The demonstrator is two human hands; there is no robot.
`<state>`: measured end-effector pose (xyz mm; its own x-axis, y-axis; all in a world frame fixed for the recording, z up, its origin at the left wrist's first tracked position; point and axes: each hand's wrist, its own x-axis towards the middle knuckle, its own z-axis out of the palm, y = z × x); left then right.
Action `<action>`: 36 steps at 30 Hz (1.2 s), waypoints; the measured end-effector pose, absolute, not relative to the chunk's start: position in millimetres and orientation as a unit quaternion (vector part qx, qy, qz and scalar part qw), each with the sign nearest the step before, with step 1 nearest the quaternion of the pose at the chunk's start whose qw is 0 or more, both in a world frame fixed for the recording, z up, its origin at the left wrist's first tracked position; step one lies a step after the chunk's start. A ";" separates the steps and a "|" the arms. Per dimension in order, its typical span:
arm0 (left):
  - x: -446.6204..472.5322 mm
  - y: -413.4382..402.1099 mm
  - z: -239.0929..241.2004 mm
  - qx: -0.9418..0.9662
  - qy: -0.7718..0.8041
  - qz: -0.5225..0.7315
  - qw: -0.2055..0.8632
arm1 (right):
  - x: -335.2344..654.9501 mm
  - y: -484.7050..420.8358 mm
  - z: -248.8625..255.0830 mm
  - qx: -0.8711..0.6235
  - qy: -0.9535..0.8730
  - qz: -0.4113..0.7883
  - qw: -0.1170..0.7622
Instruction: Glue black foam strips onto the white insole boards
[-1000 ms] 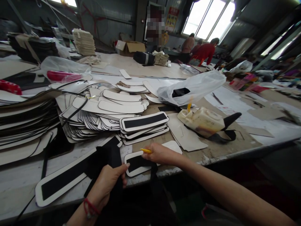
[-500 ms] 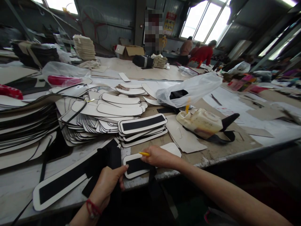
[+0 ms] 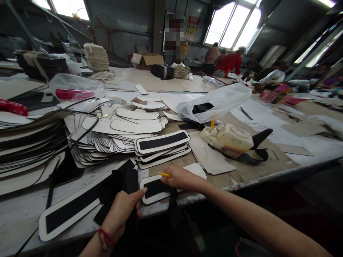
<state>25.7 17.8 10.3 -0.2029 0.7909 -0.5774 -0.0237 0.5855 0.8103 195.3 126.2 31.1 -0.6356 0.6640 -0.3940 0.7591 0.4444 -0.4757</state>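
My left hand [image 3: 123, 208] is closed round a black fabric strip [image 3: 122, 182] at the table's near edge. My right hand [image 3: 180, 177] pinches a thin yellow tool [image 3: 163, 174] and rests on a white board piece with a black centre [image 3: 154, 188]. A long white piece with a black strip [image 3: 70, 210] lies to the left of my left hand. Just beyond my hands sits a short stack of the same black-centred pieces [image 3: 161, 144].
A big heap of white cut pieces [image 3: 112, 130] and dark flat stacks [image 3: 29, 139] fill the left. A yellowed plastic jug [image 3: 230, 139] lies on its side to the right, behind it a clear plastic bag [image 3: 217, 101]. People [image 3: 230, 60] work at the far end.
Almost nothing moved; the view shifted slightly and both hands stay where they were on the strip and the board piece.
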 end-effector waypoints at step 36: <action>24.6 17.1 8.7 0.289 0.692 0.337 0.570 | 277.9 141.9 57.4 0.517 0.804 -0.267 0.122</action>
